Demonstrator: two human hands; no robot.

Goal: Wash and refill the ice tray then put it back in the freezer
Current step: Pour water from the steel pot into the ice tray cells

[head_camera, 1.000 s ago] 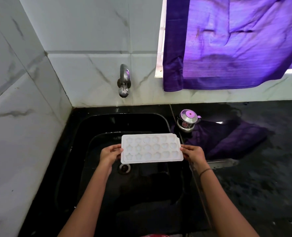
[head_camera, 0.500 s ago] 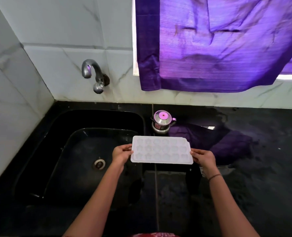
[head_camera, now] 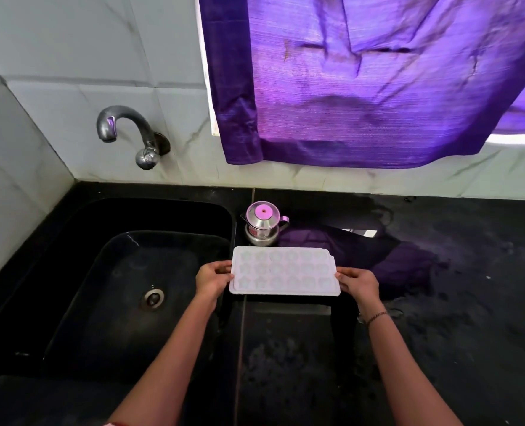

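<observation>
Since then, ice tray [head_camera: 284, 272] shifted right from sink [head_camera: 101, 272] to above surface [head_camera: 439, 333]; left grip [head_camera: 213, 279] and right grip [head_camera: 359, 284] held its short ends. Red label on pot [head_camera: 262, 224] unreadable.

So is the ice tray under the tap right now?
No, the left hand and right hand hold the ice tray over the counter right of the sink, away from the tap.
</observation>
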